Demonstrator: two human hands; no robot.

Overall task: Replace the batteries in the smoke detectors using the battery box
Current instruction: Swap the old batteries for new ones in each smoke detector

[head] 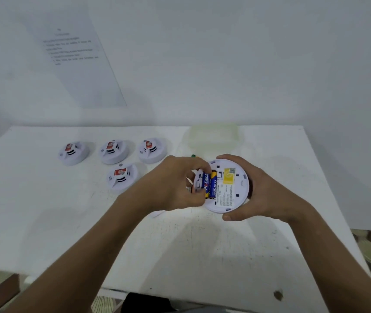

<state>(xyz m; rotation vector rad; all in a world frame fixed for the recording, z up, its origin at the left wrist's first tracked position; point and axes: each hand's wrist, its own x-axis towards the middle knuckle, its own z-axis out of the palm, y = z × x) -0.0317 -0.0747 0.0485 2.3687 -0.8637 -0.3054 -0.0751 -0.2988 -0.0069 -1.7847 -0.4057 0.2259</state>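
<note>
Now: Batteries at the Open Compartment

Held above the tabletop [202, 245], the detector [227, 186] lies back-up in the right hand [259, 193], whose fingers curl round its rim. Two batteries [209, 184] sit side by side at its left edge, long axes running near to far. The left hand [175, 184], nearer them, pinches the outer battery. Four more detectors [121, 179] rest further left.
</note>
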